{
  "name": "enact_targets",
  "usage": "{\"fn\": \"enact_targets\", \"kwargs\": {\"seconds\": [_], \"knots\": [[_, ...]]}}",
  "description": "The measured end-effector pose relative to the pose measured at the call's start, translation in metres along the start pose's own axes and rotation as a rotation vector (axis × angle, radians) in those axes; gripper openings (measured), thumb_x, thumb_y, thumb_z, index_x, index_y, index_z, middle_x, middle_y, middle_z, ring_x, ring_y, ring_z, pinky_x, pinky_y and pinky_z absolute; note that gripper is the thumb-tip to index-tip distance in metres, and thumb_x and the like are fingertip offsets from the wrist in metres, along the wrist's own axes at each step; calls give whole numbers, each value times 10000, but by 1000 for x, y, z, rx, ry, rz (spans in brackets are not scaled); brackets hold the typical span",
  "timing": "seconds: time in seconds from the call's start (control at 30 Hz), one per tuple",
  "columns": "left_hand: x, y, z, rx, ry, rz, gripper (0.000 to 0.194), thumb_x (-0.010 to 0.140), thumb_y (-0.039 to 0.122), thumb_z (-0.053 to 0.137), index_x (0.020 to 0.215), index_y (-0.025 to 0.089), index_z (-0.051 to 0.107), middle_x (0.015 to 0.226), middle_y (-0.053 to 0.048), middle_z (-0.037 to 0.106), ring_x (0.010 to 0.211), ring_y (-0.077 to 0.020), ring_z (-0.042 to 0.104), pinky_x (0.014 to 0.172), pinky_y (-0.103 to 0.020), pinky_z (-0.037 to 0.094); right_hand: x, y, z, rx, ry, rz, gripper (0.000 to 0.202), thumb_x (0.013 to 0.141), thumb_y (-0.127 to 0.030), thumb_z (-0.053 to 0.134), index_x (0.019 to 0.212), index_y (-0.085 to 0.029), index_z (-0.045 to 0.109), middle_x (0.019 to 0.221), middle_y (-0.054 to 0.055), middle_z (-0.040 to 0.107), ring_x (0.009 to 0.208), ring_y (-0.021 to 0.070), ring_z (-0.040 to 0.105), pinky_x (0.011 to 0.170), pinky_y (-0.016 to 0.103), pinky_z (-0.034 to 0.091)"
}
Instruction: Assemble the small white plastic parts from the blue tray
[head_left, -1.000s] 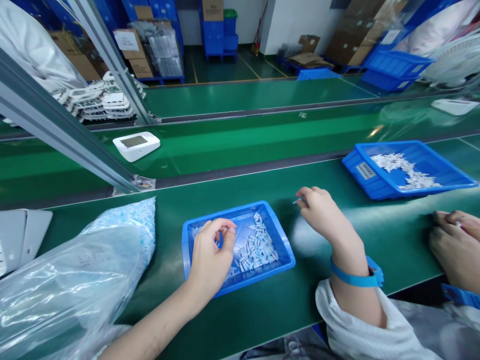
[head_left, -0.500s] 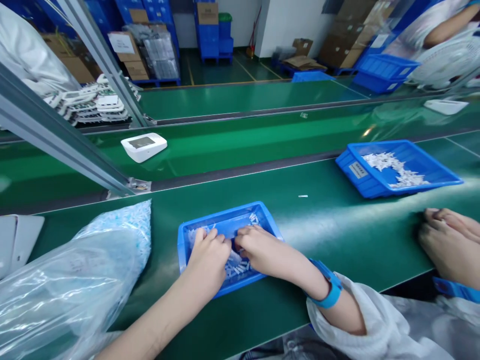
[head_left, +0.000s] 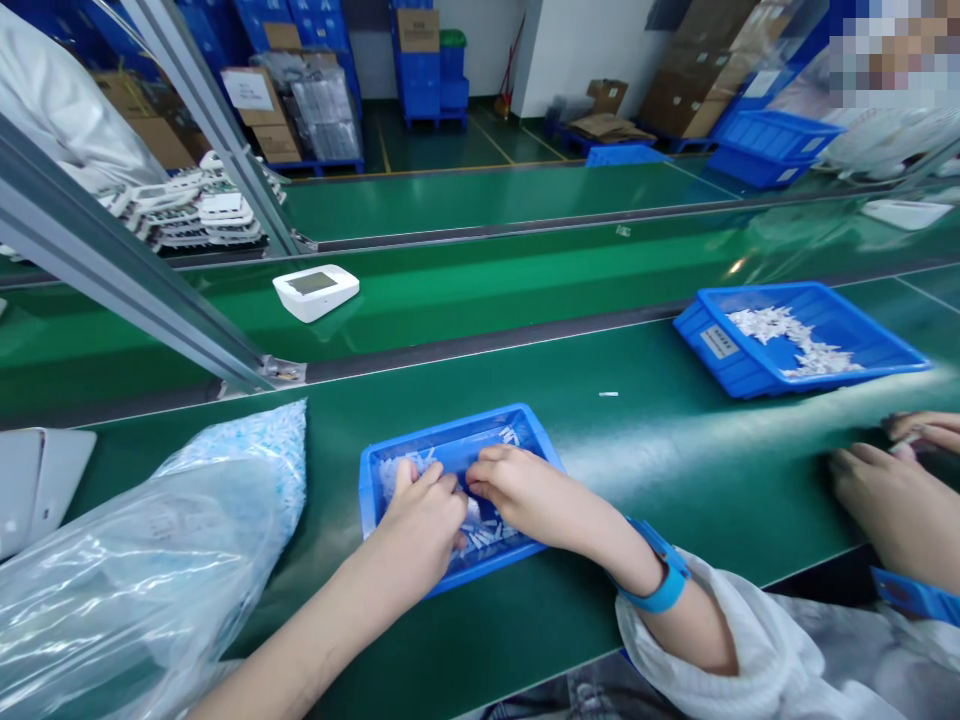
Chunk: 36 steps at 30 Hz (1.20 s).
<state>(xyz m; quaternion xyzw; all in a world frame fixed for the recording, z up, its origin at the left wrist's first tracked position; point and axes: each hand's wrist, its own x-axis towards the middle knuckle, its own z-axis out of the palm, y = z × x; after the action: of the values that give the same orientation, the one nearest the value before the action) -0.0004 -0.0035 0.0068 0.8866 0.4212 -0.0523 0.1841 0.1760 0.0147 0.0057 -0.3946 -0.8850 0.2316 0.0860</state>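
Both my hands are over a small blue bin (head_left: 529, 425) on the green bench. Inside lie small white plastic strips (head_left: 491, 532) and, at the left, translucent pieces (head_left: 409, 462). My left hand (head_left: 426, 515) is closed over the bin's middle, fingers bent down and partly hidden. My right hand (head_left: 517, 490) faces it with fingers pinched together; whatever lies between the fingertips is too small to make out. A narrow gap separates the two hands. Left of the bin rests a large clear plastic bag (head_left: 225, 500) with many pale blue and white pieces inside.
A larger blue bin (head_left: 739, 365) of white parts stands at the right. Near it a co-worker's hands (head_left: 892, 480) hold a small piece. One white strip (head_left: 608, 394) lies on the bench. Behind, a white device (head_left: 315, 292) sits on the green belt, beside a metal post (head_left: 150, 270).
My right hand has shifted slightly, and its fingers are a little farther from my left hand. The white device on the belt has moved right. The co-worker's hands have moved apart.
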Motion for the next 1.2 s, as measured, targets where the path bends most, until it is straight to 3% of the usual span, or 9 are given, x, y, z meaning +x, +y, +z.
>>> {"fn": "enact_targets", "kwargs": {"seconds": [0.13, 0.3, 0.43, 0.6, 0.77, 0.87, 0.97, 1.1, 1.2], "knots": [[1, -1, 2, -11, 10, -5, 240, 779, 18, 432, 745, 144, 633, 897, -117, 656, 971, -298, 544, 824, -473, 331, 0, 1, 3, 26, -6, -8, 206, 895, -40, 473, 810, -132, 637, 775, 63, 627, 788, 182, 575, 717, 297, 443], [-3, -5, -10, -70, 72, -35, 290, 731, -35, 386, 756, 149, 609, 786, -85, 654, 886, -258, 569, 793, -434, 316, -1, 2, 6, 136, 162, 31, 137, 896, -101, 528, 954, -170, 632, 935, 100, 655, 926, 224, 597, 812, 343, 475], [-3, -4, -23, -169, 137, -94, 232, 741, 8, 423, 702, 155, 598, 701, -62, 621, 756, -221, 570, 779, -416, 338, 0, -3, 0, 251, 218, 43, 131, 892, -114, 548, 851, -208, 630, 817, 52, 661, 800, 195, 607, 732, 310, 470], [9, -1, -27, -827, 367, -257, 115, 786, 120, 503, 729, 173, 589, 682, -20, 632, 642, -159, 567, 634, -288, 403, 1, -6, -11, 438, 358, 34, 136, 914, -134, 524, 951, -182, 645, 895, 37, 693, 794, 157, 624, 716, 266, 456], [22, -3, -25, -1278, 358, -259, 58, 750, 177, 612, 758, 161, 557, 572, 23, 600, 553, -116, 554, 561, -222, 401, -2, -6, -18, 561, 369, 102, 73, 884, -146, 585, 861, -187, 641, 819, 4, 663, 750, 135, 588, 669, 239, 439], [22, -9, -23, -1272, 254, -179, 77, 763, 191, 610, 780, 159, 543, 617, 14, 626, 596, -120, 584, 591, -223, 425, -3, -7, -16, 598, 285, 128, 74, 893, -175, 583, 820, -178, 599, 763, -8, 621, 679, 122, 545, 614, 233, 414], [12, -18, -21, -1068, 114, -125, 9, 791, 181, 557, 794, 173, 556, 678, 5, 637, 660, -142, 601, 627, -246, 446, -4, -7, -11, 545, 196, 94, 102, 905, -137, 533, 814, -179, 552, 752, -11, 579, 663, 121, 507, 616, 242, 394], [-4, -27, -20, -610, 170, -152, 229, 773, 61, 465, 860, 196, 629, 909, -31, 659, 931, -200, 591, 835, -332, 448, -2, -6, -7, 444, 278, 91, 161, 885, -42, 482, 817, -184, 518, 772, -6, 549, 717, 133, 499, 674, 259, 391], [-4, -25, -25, -604, 183, -168, 236, 816, 98, 458, 939, 200, 632, 999, -45, 652, 979, -214, 577, 866, -352, 431, 0, -6, -7, 445, 336, 94, 159, 887, -51, 497, 808, -187, 521, 769, -3, 545, 742, 142, 506, 688, 263, 395]]}}
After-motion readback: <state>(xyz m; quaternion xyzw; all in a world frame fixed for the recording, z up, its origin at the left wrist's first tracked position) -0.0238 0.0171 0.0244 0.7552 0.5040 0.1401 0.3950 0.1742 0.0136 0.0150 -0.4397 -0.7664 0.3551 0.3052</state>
